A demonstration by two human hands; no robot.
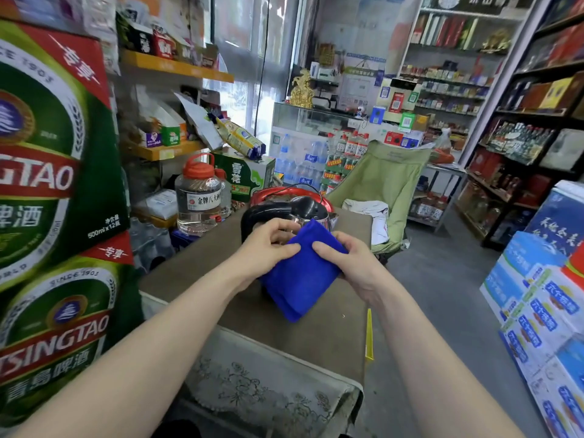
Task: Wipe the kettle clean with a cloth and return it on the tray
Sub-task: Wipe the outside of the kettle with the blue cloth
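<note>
A steel kettle (311, 218) with a black handle and lid stands on the brown table (316, 330), mostly hidden behind my hands. A folded blue cloth (300, 273) hangs in front of it. My left hand (268, 245) pinches the cloth's top left edge, thumb against the fabric. At the cloth's right side my right hand (347, 260) grips it, fingers curled behind. A red tray (268, 192) sits just beyond the kettle at the table's far end, with a black cord looping over it.
Stacked green beer cartons (53, 184) wall off the left. A clear jug with a red cap (197, 197) stands left of the tray. A green folding chair (385, 178) is past the table; blue-and-white boxes (543, 298) are stacked at right. Shelves line the walls.
</note>
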